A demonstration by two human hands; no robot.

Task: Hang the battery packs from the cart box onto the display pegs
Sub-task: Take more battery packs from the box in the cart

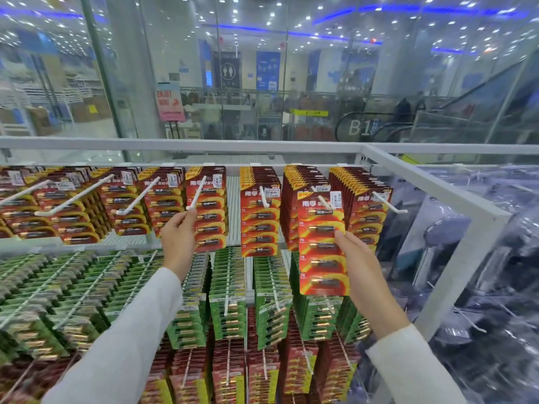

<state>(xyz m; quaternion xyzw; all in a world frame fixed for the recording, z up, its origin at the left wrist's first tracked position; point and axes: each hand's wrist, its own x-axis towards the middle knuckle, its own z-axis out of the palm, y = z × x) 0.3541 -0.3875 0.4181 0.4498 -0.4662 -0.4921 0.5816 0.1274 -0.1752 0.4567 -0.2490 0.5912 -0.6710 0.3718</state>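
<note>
Head view, 1 entry.

Left hand [178,237]: raised, fingertips pinching the tip of the left peg [196,193] in the top row, in front of the hung red packs there.

Right hand [361,266]: grasping the lower right edge of 1 battery pack [320,243], long axis upright.

We note its top sits at the tip of the right peg [326,203], above the right hand. The peg end shows in front of the card, so we judge it threaded. The push runs back along that peg, and the right hand is nearer.

Cart box: not in view.
</note>
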